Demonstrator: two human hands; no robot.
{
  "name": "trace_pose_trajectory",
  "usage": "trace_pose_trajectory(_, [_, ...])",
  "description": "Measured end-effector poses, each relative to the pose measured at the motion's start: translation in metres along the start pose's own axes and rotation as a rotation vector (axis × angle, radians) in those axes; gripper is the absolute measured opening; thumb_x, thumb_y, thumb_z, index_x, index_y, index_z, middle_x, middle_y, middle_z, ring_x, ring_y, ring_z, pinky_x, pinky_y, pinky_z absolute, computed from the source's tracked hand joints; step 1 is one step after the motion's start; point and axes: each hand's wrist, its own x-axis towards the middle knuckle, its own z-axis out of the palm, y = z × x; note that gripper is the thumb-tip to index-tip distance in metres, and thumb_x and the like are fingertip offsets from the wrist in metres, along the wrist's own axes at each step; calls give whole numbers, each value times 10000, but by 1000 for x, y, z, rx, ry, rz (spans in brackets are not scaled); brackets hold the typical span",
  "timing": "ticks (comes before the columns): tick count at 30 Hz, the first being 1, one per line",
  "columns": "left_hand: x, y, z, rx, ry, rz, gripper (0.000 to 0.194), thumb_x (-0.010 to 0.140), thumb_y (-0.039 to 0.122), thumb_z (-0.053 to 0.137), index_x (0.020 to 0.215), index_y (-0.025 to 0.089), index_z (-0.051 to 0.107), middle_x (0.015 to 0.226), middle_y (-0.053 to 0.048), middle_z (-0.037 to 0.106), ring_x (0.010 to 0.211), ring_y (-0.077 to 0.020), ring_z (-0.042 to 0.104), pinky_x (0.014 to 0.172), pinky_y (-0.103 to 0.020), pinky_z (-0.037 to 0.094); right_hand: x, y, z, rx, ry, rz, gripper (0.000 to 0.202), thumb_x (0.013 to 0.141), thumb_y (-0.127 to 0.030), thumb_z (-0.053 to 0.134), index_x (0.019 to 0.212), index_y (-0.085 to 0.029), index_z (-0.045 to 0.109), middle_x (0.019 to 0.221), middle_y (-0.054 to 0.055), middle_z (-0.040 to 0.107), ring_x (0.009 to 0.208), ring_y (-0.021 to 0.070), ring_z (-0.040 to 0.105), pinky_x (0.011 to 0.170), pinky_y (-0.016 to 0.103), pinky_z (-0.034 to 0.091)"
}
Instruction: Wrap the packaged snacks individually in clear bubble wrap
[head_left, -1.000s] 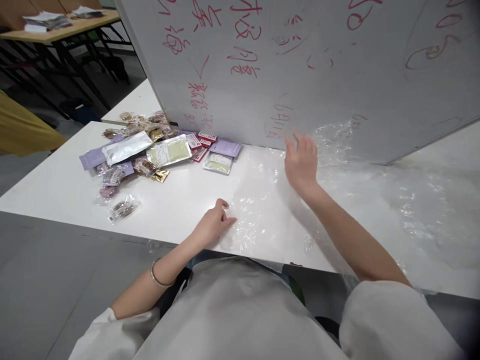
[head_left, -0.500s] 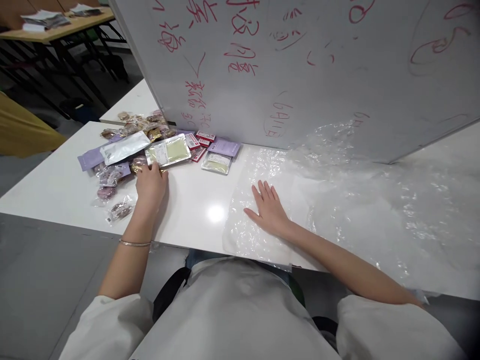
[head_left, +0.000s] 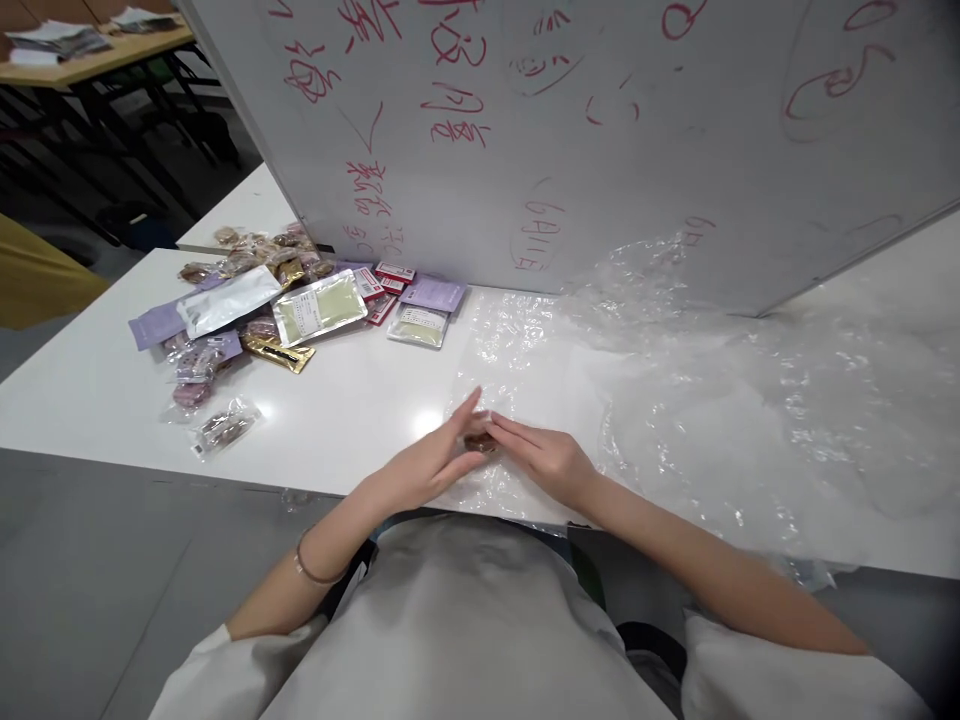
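Observation:
A small brown wrapped packet (head_left: 481, 441) lies on the clear plastic sheet (head_left: 510, 330), partly covered by my hands. My left hand (head_left: 431, 458) is curved around its left side, thumb and fingers apart, the packet between them. From the right, my right hand (head_left: 551, 462) touches the packet's upper edge with its fingers pressed together. To the left a pile of packets holds a silver-green pouch (head_left: 321, 308), a white pouch (head_left: 229, 301), a gold packet (head_left: 277, 352) and purple pouches. A clear-wrapped brown packet (head_left: 226, 427) sits apart, nearer the table's front edge.
A whiteboard (head_left: 480, 180) with red writing stands along the back of the white table (head_left: 82, 390). More crumpled clear plastic (head_left: 712, 420) spreads over the right side. Another table (head_left: 90, 65) with papers is at the far left.
My left hand has moved right from the pile to the plastic sheet with a small brown packet. My right hand has shifted down and turned inward to meet it. The view has shifted slightly.

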Motion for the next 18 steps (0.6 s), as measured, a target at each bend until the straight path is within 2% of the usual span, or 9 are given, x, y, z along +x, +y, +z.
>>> trace_pose_trajectory(3, [-39, -13, -43, 475, 235, -213, 577, 984, 406, 458, 1524, 252, 327, 1538, -130, 413, 1461, -315, 321, 1169, -532, 312, -16, 1, -7, -223, 79, -70, 430, 904, -34, 581, 1312, -167, 621, 1152, 94, 734, 1092, 232, 697, 907, 352, 619])
trace_pose_trajectory(5, [-76, -31, -74, 810, 375, -476, 521, 957, 410, 464, 1442, 219, 473, 1579, -145, 322, 1503, -386, 167, 1179, -612, 213, -23, -3, -8, -362, 68, -63, 350, 876, -32, 616, 1195, -154, 691, 1072, 100, 758, 999, 253, 727, 837, 382, 641])
trace_pose_trajectory(6, [-96, -43, -88, 921, 374, -642, 550, 940, 422, 477, 1442, 196, 479, 1599, -167, 265, 1502, -432, 112, 1161, -655, 187, -24, -6, -7, -406, 50, -48, 315, 868, -36, 626, 1153, -141, 709, 1053, 108, 761, 956, 255, 735, 816, 388, 643])
trace_pose_trajectory(7, [-114, -55, -99, 969, 358, -796, 578, 918, 433, 496, 1438, 180, 486, 1595, -194, 253, 1485, -465, 136, 1135, -674, 215, -24, -9, -7, -430, 29, -31, 285, 863, -43, 630, 1121, -127, 719, 1039, 116, 762, 915, 249, 737, 801, 387, 642])
trace_pose_trajectory(9, [-146, -78, -114, 945, 263, -970, 541, 910, 414, 487, 1406, 202, 522, 1548, -196, 344, 1456, -462, 223, 1091, -661, 298, -23, -14, -6, -422, -10, -16, 244, 860, -65, 630, 1084, -96, 722, 1004, 124, 761, 852, 230, 728, 784, 372, 636])
trace_pose_trajectory(11, [-165, -96, -121, 956, 283, -903, 468, 916, 311, 440, 1357, 219, 567, 1508, -172, 410, 1444, -387, 291, 1119, -573, 313, -20, -16, -6, -376, -34, -23, 236, 868, -101, 617, 1083, -87, 714, 969, 119, 757, 831, 220, 712, 786, 371, 627])
trace_pose_trajectory(13, [-172, -106, -125, 977, 329, -776, 442, 923, 252, 392, 1311, 242, 602, 1465, -145, 467, 1400, -323, 376, 1143, -510, 298, -20, -14, -7, -322, -43, -32, 253, 879, -121, 595, 1107, -91, 699, 964, 117, 751, 869, 227, 701, 811, 384, 616])
trace_pose_trajectory(16, [-169, -111, -133, 971, 391, -725, 458, 951, 335, 374, 1359, 237, 558, 1298, -136, 605, 1266, -298, 508, 1114, -492, 332, -25, -9, -7, -205, -39, 12, 301, 883, -115, 563, 1164, -114, 671, 1039, 125, 737, 958, 233, 685, 823, 383, 604])
trace_pose_trajectory(18, [-169, -112, -140, 931, 419, -742, 519, 950, 433, 404, 1424, 237, 483, 1213, -111, 657, 1272, -307, 501, 1094, -494, 355, -30, -6, -6, -118, -45, 39, 344, 884, -118, 554, 1214, -141, 649, 1112, 126, 720, 1019, 234, 671, 828, 381, 599])
